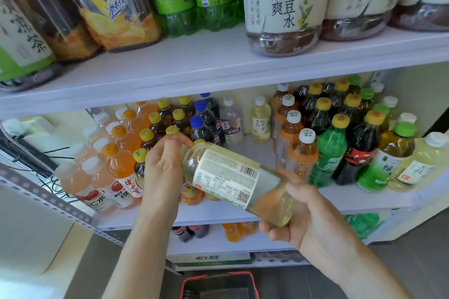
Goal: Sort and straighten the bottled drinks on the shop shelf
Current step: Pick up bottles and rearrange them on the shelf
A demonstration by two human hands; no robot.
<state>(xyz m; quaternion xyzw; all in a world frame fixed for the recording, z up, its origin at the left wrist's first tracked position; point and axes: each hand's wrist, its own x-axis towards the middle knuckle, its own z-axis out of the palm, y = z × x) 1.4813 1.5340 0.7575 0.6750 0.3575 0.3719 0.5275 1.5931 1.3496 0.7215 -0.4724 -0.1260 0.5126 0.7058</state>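
The left hand [162,165] and right hand [301,221] are gripping a tilted bottle [233,177] by its ends, risking toppling the yellow-capped bottles [147,139] just behind.

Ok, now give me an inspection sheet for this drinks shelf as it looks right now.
Surface: white middle shelf, crowded with upright bottles in rows, with a bare gap mid-shelf.
Job's things: pale yellow bottle, tilted nearly flat in front of the shelf, neck end to the left.
Clutter: red basket on the floor below; cardboard box under the lower shelf.
Hands: left hand grips the bottle's neck end; right hand grips its base.
Cables: black cables at the shelf's left end.
Surroundings: upper shelf with large bottles; lower shelf with more bottles.
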